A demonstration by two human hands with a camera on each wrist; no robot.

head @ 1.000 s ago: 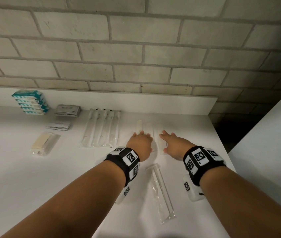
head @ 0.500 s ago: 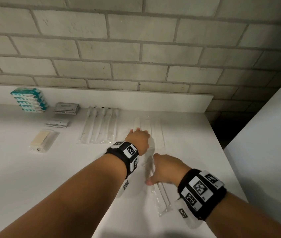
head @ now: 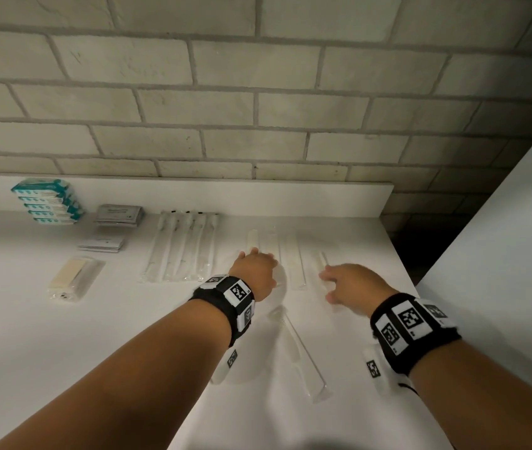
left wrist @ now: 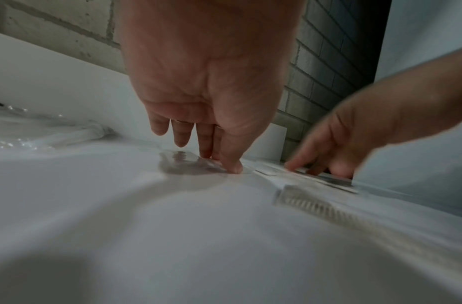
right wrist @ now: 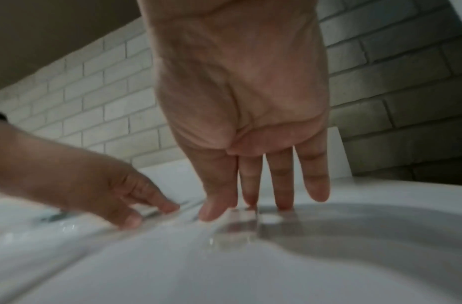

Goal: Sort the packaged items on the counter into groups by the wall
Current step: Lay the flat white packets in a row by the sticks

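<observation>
Left hand (head: 254,271): fingers straight, close together, tips pressing a clear wrapped comb (head: 259,245) flat on the counter (head: 63,352). Right hand (head: 352,282): fingers extended, slightly spread, tips on another wrapped comb (head: 321,261) near the counter's right edge. Half a second ago that hand was nearer, at the comb packet (head: 300,352) lying between the forearms; it has since reached forward toward the wall (head: 258,125).
</observation>
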